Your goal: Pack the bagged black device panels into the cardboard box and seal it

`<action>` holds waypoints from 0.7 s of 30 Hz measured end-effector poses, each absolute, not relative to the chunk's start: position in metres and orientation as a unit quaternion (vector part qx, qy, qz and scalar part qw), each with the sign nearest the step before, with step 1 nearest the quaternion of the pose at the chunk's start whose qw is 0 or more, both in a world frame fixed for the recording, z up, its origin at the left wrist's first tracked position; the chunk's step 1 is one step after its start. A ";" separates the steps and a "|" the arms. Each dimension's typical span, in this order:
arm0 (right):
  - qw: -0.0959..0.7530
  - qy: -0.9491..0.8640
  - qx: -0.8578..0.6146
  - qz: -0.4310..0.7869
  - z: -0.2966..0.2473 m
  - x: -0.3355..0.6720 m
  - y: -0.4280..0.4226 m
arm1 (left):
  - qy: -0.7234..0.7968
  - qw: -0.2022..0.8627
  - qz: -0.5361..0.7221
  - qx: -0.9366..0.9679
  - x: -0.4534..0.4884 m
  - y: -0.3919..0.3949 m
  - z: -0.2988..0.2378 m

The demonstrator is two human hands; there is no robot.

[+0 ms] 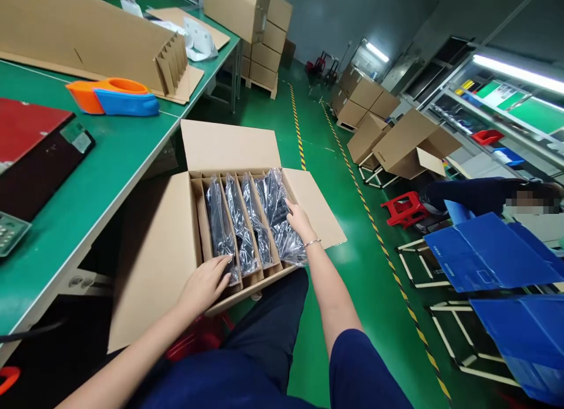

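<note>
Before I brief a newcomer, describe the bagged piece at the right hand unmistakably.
Find the open cardboard box beside the green table. Inside, go past the dividers to the rightmost plastic-bagged dark piece, at the right hand. Unlike its neighbours, it shows a broad face, not a narrow edge.

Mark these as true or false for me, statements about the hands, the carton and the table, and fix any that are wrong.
1. The left hand is at the leftmost bagged item. True.
2. A bracelet circles the left wrist. False: it circles the right one.
3. Cardboard dividers stand inside the carton. True.
4. All the carton's flaps are closed. False: the visible flaps are open.
5. An orange-and-blue object lies on the green table. True.
</note>
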State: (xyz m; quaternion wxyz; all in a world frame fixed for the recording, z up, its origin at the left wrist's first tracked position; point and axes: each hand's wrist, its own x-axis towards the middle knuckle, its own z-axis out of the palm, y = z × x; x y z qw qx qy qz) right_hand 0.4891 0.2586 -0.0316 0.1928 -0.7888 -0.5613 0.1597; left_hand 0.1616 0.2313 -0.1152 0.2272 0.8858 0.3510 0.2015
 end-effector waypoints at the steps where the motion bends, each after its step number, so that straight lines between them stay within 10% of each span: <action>1: 0.178 -0.562 -0.794 0.151 -0.031 0.488 0.264 | 0.352 0.228 0.202 0.885 0.162 0.232 -0.115; 21: 0.020 -0.541 -0.835 0.094 -0.054 0.481 0.258 | 0.337 0.215 0.196 0.895 0.162 0.231 -0.115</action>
